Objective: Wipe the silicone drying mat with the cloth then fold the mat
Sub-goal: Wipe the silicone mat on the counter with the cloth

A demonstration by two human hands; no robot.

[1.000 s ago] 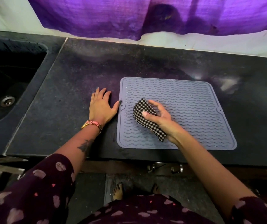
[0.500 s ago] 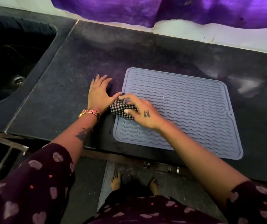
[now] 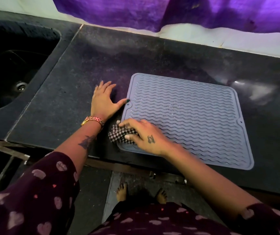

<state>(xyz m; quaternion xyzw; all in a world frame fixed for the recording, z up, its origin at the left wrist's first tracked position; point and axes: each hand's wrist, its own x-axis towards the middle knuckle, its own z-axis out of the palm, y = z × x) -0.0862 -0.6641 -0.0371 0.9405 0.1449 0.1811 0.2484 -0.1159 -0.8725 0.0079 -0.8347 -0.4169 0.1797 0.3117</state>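
Head view: the silicone drying mat (image 3: 186, 116), grey-blue with wavy ridges, lay flat and unfolded on the dark table (image 3: 78, 78), right of centre. The right hand (image 3: 142, 134) gripped the checked cloth (image 3: 120, 134) with curled fingers and pressed it on the mat's near-left corner; part of the cloth overhung the mat's left edge. The left hand (image 3: 103, 100) rested flat on the table just beside the mat, fingers spread wide, holding nothing, its thumb tip touching the mat's left edge. A gold watch (image 3: 93, 120) sat on the left wrist. A dark sink (image 3: 17, 68) was recessed at the far left. Purple fabric (image 3: 169, 11) hung along the rear wall.
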